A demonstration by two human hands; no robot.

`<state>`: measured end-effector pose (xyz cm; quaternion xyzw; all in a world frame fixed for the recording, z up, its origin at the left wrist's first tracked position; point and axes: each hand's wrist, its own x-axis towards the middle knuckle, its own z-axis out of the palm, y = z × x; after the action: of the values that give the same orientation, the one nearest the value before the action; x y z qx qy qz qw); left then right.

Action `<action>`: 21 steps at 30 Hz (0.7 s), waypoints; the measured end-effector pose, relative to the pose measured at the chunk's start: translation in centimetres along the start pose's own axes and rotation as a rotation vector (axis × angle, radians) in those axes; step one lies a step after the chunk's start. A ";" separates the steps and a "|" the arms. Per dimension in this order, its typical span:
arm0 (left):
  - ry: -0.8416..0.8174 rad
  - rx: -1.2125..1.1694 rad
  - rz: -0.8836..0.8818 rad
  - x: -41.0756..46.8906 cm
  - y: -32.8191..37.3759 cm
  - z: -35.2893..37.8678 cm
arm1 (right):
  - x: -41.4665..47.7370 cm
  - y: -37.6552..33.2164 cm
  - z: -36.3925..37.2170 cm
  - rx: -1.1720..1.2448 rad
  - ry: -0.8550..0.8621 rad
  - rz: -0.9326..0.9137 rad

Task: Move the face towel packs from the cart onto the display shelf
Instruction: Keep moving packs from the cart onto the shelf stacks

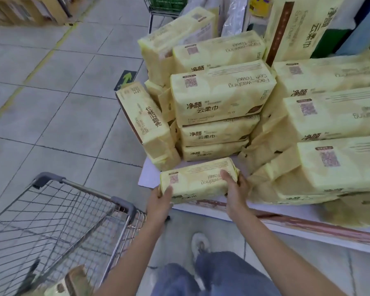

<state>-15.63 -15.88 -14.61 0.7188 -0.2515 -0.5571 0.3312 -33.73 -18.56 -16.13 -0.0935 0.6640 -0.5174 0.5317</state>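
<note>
A "Face-washing Soft Towel" pack (198, 180) (ends clasped by the left hand (160, 199) and right hand (236, 189)) is at the shelf (150, 175) edge's bare corner.

The low white display shelf (148, 176) is carrying yellow face towel packs. A central stack (220, 97) is lying flat, one pack on another. A side pack (144, 120) is standing tilted just at its left, and a right stack (338, 163) is crowding against its other side. At the shelf's front edge a front pack (198, 181) is resting, with the left hand (159, 201) and the right hand (236, 189) gripping its two ends. The grey tiled floor (51, 107) is bearing the shelf, the wire cart (62, 221) and a green arrow sticker (127, 79).
</note>
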 end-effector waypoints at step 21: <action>0.052 -0.046 0.084 2.8 1.6 5.7 | 3.7 -2.3 1.5 0.131 0.192 0.259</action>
<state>-20.40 -20.05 -16.07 0.7140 -0.2600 -0.5294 0.3773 -35.09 -22.94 -16.41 0.0775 0.6830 -0.4932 0.5332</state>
